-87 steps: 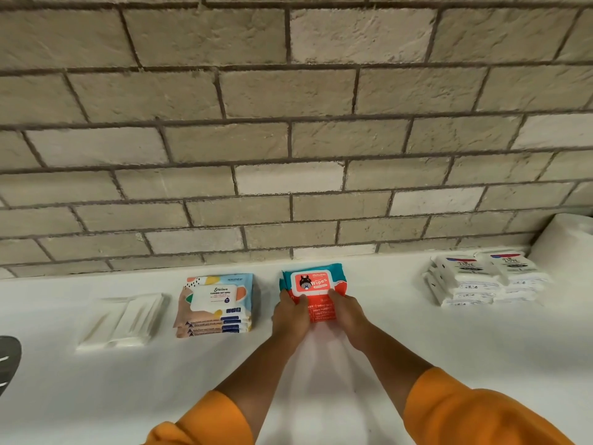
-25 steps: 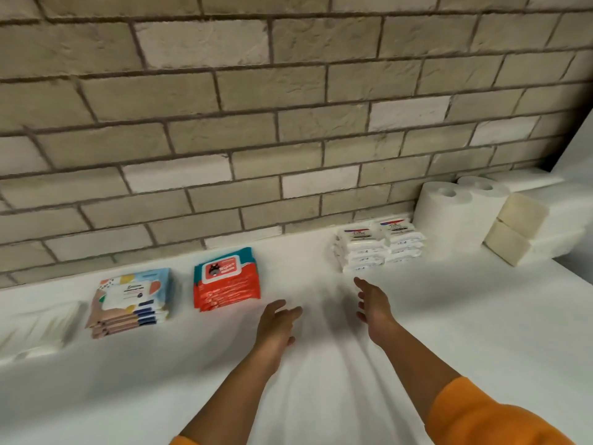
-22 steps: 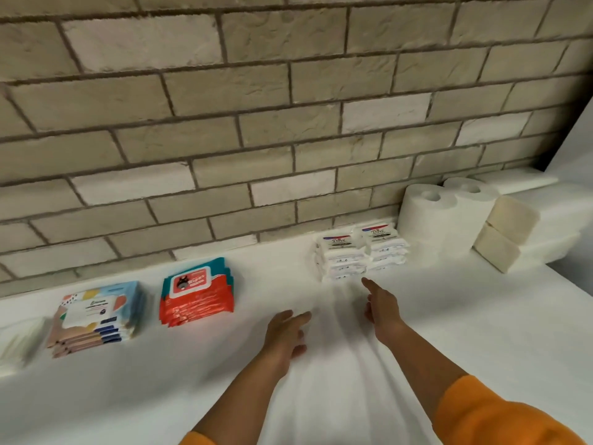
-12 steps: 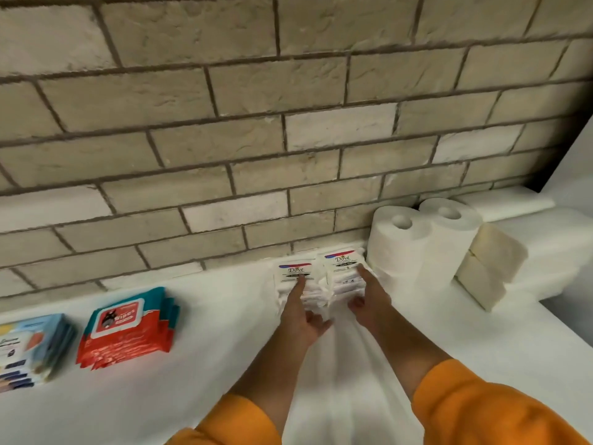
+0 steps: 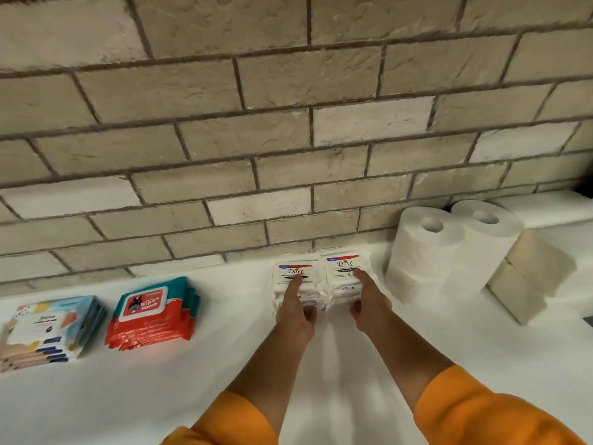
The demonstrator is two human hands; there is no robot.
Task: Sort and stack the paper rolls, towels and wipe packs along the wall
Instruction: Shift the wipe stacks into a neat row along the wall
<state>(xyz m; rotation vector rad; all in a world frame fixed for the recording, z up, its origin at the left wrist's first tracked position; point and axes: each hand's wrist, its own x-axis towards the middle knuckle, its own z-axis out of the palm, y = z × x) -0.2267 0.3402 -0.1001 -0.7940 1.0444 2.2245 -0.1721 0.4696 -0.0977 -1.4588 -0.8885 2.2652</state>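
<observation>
Okay, your left hand [image 5: 296,308] lay on the left Dove stack [image 5: 285,272] and your right hand [image 5: 369,300] on the right Dove stack [image 5: 343,263]. Index fingers ran straight along the top packs, thumbs at the near faces. I read that as pressing and squaring, not a closed grasp; the outer fingers were hidden.

Both stacks sat at the back edge of the counter [image 5: 160,396], side by side and touching. They were hard up to the brick wall [image 5: 288,155], contact not certain.

Handling, my call: soft film packs, slick wrap, moderate weight from the damp fill, so they'd slide on each other. Best hold was the short sides of a whole stack with the palm on top, not the label flap. Nothing fragile.

Room: only a narrow gap on the right to the paper rolls [image 5: 426,252]. Those stood upright, apparently two high, and looked easy to tip. The folded towels [image 5: 529,277] lay beyond them. Leftward you had open counter up to the red wipes stack [image 5: 150,313], with the patterned blue stack [image 5: 48,329] just past that. The front edge gave your arms space.
</observation>
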